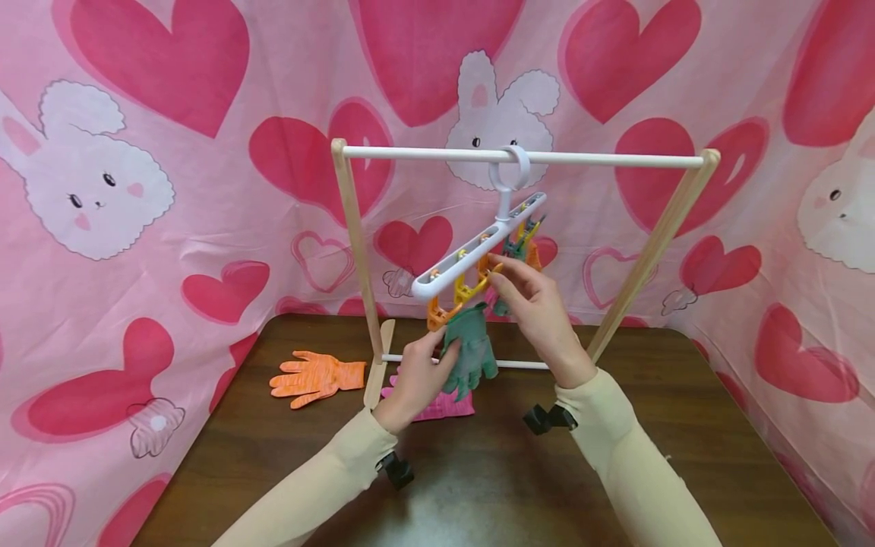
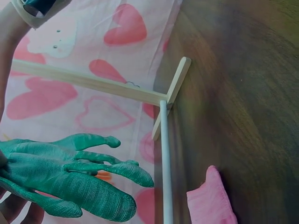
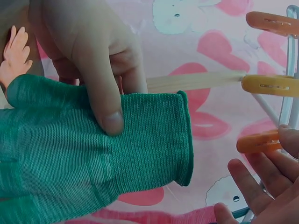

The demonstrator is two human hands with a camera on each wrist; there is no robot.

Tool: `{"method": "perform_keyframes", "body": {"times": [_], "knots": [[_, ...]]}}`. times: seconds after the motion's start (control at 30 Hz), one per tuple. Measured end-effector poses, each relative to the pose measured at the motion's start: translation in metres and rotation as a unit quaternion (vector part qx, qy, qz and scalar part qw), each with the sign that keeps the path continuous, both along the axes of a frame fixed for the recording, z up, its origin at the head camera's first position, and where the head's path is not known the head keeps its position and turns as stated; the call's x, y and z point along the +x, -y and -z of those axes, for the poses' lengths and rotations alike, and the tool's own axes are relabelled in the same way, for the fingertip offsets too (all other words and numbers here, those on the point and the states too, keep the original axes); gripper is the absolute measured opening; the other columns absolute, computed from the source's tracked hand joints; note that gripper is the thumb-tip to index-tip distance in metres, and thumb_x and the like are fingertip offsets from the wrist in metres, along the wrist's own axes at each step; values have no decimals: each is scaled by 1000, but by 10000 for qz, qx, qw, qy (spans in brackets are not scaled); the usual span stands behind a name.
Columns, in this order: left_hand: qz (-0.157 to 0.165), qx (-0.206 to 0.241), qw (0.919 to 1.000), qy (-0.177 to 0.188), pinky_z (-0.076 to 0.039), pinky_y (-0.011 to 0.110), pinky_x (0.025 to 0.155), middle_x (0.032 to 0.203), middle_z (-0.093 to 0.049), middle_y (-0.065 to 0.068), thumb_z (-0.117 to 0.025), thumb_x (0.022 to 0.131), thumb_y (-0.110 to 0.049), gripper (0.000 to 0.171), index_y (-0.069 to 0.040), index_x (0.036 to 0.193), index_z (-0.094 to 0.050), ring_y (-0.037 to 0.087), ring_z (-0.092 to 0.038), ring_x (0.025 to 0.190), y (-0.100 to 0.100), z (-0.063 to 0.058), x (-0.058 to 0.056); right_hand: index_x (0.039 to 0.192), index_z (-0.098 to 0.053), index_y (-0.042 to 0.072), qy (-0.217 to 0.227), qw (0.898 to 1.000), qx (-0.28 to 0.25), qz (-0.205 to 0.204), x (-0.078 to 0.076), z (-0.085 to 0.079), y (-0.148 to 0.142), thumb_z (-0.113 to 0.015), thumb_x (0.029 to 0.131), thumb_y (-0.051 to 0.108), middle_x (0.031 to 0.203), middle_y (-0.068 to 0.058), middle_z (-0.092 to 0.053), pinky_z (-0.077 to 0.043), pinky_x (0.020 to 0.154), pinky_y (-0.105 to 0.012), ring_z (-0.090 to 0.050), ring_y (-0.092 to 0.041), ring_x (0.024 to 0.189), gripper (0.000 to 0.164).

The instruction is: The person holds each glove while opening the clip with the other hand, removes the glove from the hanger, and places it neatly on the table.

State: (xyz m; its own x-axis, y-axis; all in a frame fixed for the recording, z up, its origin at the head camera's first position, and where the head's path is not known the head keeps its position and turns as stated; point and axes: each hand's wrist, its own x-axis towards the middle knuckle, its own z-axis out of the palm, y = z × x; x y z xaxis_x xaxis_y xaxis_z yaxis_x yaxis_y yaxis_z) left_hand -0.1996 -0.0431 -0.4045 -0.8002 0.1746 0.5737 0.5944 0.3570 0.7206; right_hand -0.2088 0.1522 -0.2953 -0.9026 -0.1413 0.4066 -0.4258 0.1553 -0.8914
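My left hand pinches a green knit glove near its cuff, thumb on the near side. In the right wrist view the glove's cuff faces the clips and its fingers point away. My right hand is at an orange clothespin under the white hanger, thumb and index finger on either side of it. A yellow clothespin and another orange clothespin hang along the hanger's near half. The green glove is apart from these clips.
The hanger hooks over a white rod on a wooden-legged stand. Farther along it hang more clips and gloves, partly hidden. On the dark table lie an orange glove and a pink glove.
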Motion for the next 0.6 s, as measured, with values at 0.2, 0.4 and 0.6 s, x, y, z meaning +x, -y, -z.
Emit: {"method": "perform_keyframes", "body": {"times": [0.2,0.4,0.6], "knots": [[-16,35,10000,-29,-61,30,72,91,-74,8,-67,101,-8,9,-5,109,-69,21,-73,82,2,5,0,144,-60,6,-2,9997,-49,-239,1,4,-4,-64,105,22,140,-9,-66,-47,107,-27,-61,-17,129,42],[-163,-11,9997,-161,-54,26,67,88,-73,6,-68,100,-7,9,-7,109,-71,18,-69,78,4,9,2,146,-58,8,125,9994,44,-308,4,12,-13,-63,106,25,140,-10,-65,-46,108,-25,-59,-19,132,44],[-270,-176,9992,-249,-47,23,63,81,-67,4,-69,99,-6,6,-6,105,-70,15,-59,71,6,10,3,141,-61,0,101,9995,201,-239,5,29,-26,-61,107,20,140,-20,-64,-47,105,-20,-62,-17,128,39]]}}
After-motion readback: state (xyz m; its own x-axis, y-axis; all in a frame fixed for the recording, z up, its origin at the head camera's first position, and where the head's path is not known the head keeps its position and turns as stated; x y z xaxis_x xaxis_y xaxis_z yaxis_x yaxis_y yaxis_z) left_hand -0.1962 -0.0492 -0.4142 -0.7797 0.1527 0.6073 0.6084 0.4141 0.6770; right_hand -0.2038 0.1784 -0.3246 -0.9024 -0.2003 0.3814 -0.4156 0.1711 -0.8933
